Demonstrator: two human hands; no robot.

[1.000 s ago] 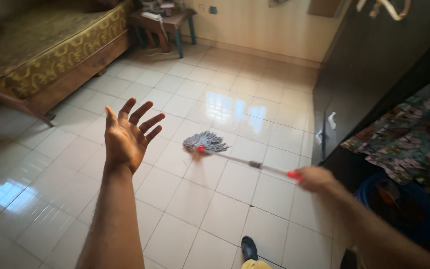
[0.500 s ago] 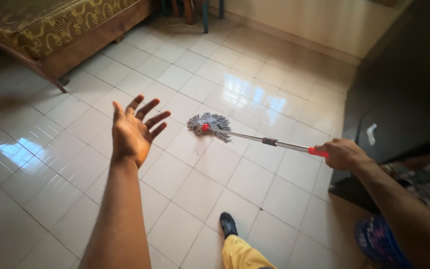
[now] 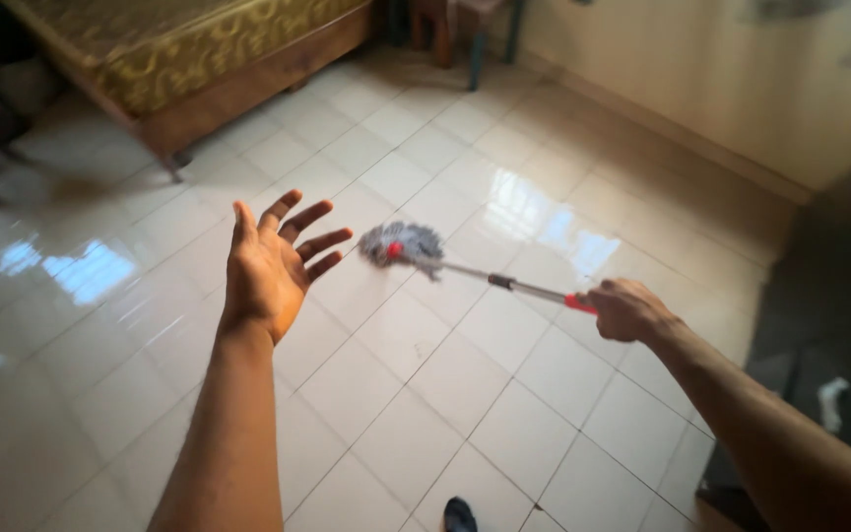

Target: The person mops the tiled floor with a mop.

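Fingers [image 3: 293, 219] of my left hand [image 3: 266, 268] are spread wide and hold nothing; my right hand [image 3: 625, 309] is curled tight around the red grip of the mop [image 3: 465, 268].

I see the mop's grey string head lying on the tiled floor [image 3: 425, 394] near the middle of the room, its metal pole running back to my right hand, which hangs above the tiles toward the right side. My left hand hovers palm-up just left of the mop head, not touching it. The bed [image 3: 199, 44] fills the far left corner, its wooden edge well apart from the mop. Table legs [image 3: 475, 49] stand at the far wall, and a dark cabinet [image 3: 839, 315] lines the right edge. Between the bed's edge and the cabinet, glossy tiles stretch open around the mop head. A dark shoe tip [image 3: 460, 512] shows at the bottom edge.
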